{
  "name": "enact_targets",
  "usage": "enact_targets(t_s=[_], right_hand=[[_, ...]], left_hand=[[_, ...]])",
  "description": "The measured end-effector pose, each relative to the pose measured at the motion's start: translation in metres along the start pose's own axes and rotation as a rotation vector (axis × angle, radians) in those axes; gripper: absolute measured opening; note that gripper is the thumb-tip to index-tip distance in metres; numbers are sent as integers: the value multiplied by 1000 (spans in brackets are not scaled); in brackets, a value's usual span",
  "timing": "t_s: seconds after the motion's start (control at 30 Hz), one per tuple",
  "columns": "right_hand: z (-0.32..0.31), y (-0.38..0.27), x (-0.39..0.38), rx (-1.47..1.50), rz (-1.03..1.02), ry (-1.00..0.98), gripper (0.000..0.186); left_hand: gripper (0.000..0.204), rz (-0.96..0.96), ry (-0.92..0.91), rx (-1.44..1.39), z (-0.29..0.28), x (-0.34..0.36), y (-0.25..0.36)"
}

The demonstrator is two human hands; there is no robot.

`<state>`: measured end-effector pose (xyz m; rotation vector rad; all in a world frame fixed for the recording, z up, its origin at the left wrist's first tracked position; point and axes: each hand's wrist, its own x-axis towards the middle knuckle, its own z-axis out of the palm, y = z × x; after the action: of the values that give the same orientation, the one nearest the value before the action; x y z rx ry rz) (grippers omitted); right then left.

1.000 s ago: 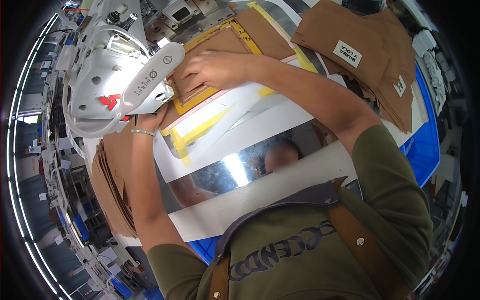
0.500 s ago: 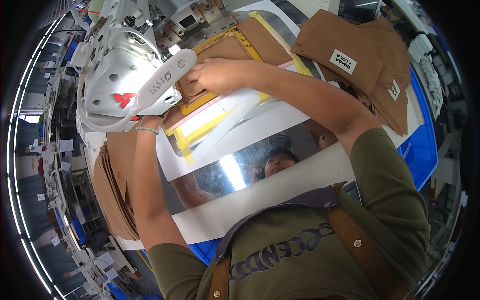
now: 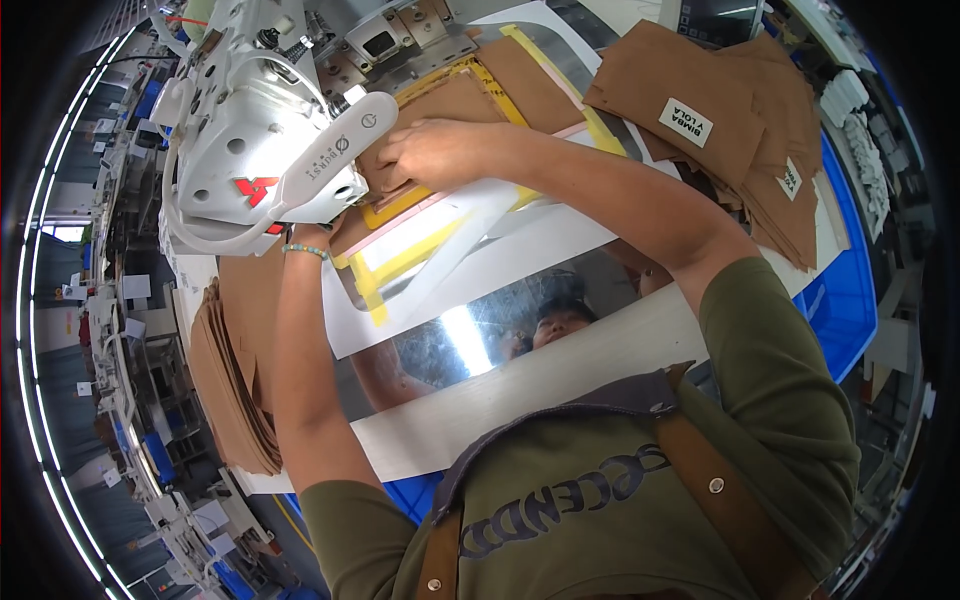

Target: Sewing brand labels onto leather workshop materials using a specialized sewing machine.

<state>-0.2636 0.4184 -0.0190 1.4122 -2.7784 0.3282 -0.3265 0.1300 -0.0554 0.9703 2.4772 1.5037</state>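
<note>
My right hand [image 3: 435,150] lies flat on a brown fabric piece [image 3: 455,100] held in a yellow-edged clear template [image 3: 420,250] on the machine table. My left hand [image 3: 315,232] reaches under the head of the white sewing machine [image 3: 265,150]; only the wrist with a beaded bracelet shows, the fingers are hidden. The brown fabric runs beneath the machine head toward the metal clamp plate [image 3: 410,45].
A pile of brown fabric pieces with white labels [image 3: 720,130] lies at the right on a blue bin [image 3: 840,290]. Another stack of brown pieces [image 3: 235,380] sits at the left. The shiny steel tabletop [image 3: 480,330] reflects a ceiling light.
The view has shifted, so the machine and template sit lower and more to the right in the picture. My right hand stays on the fabric; my left hand stays under the machine head.
</note>
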Motion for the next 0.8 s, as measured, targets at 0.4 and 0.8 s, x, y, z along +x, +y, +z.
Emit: enact_targets(t_s=[0.4, 0.8], right_hand=[[22, 0, 13, -65, 41, 165, 33], [5, -12, -6, 195, -12, 138, 30]], left_hand=[[36, -47, 106, 645, -10, -57, -26], [22, 12, 88, 588, 20, -101, 80]])
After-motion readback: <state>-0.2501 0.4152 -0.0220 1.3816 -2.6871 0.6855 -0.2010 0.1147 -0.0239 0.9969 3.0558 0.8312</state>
